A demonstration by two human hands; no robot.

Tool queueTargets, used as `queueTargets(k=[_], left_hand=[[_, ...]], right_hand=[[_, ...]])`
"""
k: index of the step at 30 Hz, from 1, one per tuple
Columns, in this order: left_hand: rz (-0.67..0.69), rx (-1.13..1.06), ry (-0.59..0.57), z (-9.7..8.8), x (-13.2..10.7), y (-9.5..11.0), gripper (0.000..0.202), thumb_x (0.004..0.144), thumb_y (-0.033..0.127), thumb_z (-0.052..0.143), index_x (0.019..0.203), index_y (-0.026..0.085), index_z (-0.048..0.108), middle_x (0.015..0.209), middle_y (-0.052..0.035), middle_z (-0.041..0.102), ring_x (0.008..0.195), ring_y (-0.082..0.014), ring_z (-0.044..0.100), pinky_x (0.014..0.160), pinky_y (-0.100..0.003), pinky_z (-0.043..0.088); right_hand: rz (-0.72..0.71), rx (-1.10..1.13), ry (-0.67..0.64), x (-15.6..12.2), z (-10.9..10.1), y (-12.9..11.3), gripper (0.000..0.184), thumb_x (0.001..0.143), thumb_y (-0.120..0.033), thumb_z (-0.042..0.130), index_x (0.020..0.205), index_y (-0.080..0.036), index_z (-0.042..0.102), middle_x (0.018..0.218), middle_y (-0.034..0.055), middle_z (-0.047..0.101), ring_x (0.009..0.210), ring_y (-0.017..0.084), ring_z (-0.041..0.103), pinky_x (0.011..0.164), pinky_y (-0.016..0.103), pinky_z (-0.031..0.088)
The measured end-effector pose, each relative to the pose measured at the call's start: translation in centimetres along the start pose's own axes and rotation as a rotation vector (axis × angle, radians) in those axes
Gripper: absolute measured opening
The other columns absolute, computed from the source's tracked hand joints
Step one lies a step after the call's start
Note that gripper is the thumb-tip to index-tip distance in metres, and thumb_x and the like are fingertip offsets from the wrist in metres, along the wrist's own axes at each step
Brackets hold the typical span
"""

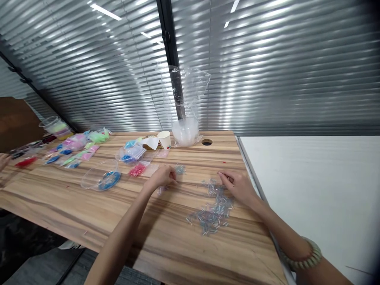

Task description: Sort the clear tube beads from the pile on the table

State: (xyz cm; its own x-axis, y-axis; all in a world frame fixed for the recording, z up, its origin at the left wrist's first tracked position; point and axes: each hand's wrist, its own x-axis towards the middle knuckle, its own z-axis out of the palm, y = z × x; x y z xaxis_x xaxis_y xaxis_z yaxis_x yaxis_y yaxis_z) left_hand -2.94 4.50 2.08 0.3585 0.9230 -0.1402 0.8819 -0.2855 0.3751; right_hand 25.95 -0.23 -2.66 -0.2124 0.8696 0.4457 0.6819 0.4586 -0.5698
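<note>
Silvery tubular beads [216,209] lie left of the right hand [237,187] on the brown wooden bench [169,245]; beyond the left hand [163,176] stands a round white paper cup [164,140].

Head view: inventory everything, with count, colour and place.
Wooden table: one, brown, centre and left.
Tube beads: many, silvery, right of centre.
Smaller pile: one, greyish, centre.
Tubs: several, clear, left.
Small packets: several, multicoloured, left.
Paper cup: one, white, back.
Plastic bag: one, clear, beside cup.
Cable hole: one, dark, back.
Second table: one, white, right.
Slatted blinds: several, silvery, background.
Box: one, brown, far left.
Co-worker's hand: one, left edge.
Wristband: one, greenish, lower right.
Left hand: one, centre.
Right hand: one, beside beads.
</note>
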Motion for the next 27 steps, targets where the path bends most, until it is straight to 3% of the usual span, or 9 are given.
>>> queueTargets(k=[7,12,15,18,23,27], left_hand=[[0.026,-0.076,0.192,3.4,1.2,0.7,0.007,0.072,0.010,0.059,0.069,0.013,0.065,0.067,-0.0031,0.064,0.065,-0.0163,0.059,0.058,-0.022,0.040],[0.100,-0.108,0.316,4.1,0.7,1.8,0.015,0.078,0.007,0.052,0.076,0.014,0.064,0.080,-0.0056,0.066,0.077,-0.0187,0.059,0.071,-0.027,0.042],[0.172,-0.174,0.302,4.3,0.1,2.5,0.014,0.079,0.007,0.054,0.079,0.015,0.065,0.082,-0.0046,0.067,0.079,-0.0173,0.060,0.072,-0.025,0.044],[0.268,-0.259,0.217,4.9,-0.3,3.4,0.013,0.077,0.008,0.059,0.086,0.014,0.067,0.085,-0.0052,0.066,0.078,-0.0163,0.060,0.072,-0.025,0.045],[0.294,-0.319,0.161,6.0,-0.2,5.0,0.026,0.079,0.012,0.061,0.105,0.012,0.063,0.089,-0.0071,0.064,0.079,-0.0164,0.059,0.074,-0.027,0.046],[0.315,-0.340,0.191,6.2,0.8,6.2,0.018,0.087,0.013,0.051,0.094,0.014,0.068,0.094,-0.0080,0.066,0.089,-0.0180,0.058,0.082,-0.029,0.044]], right_hand=[[0.008,-0.071,-0.060,0.0,0.3,-0.5,0.032,0.090,-0.031,0.039,0.083,-0.019,0.069,0.070,0.0034,0.070,0.060,0.019,0.062,0.054,0.027,0.038],[0.013,-0.075,-0.040,-0.1,0.3,0.2,0.031,0.091,-0.030,0.040,0.086,-0.018,0.069,0.075,0.0044,0.071,0.064,0.019,0.063,0.058,0.027,0.041],[0.019,-0.054,-0.022,-0.2,0.4,0.6,0.031,0.091,-0.030,0.040,0.089,-0.019,0.069,0.080,0.0047,0.071,0.067,0.018,0.064,0.062,0.027,0.043],[0.020,-0.044,-0.029,-0.2,0.3,0.3,0.030,0.091,-0.029,0.041,0.088,-0.019,0.069,0.078,0.0042,0.071,0.065,0.018,0.063,0.060,0.027,0.043],[0.009,-0.064,-0.077,-0.3,0.4,-0.6,0.028,0.090,-0.026,0.042,0.088,-0.020,0.069,0.077,0.0025,0.071,0.064,0.017,0.063,0.059,0.025,0.041],[0.002,-0.053,-0.115,-0.3,0.6,-0.6,0.029,0.091,-0.027,0.040,0.086,-0.020,0.068,0.075,0.0023,0.070,0.061,0.016,0.061,0.057,0.025,0.040]])
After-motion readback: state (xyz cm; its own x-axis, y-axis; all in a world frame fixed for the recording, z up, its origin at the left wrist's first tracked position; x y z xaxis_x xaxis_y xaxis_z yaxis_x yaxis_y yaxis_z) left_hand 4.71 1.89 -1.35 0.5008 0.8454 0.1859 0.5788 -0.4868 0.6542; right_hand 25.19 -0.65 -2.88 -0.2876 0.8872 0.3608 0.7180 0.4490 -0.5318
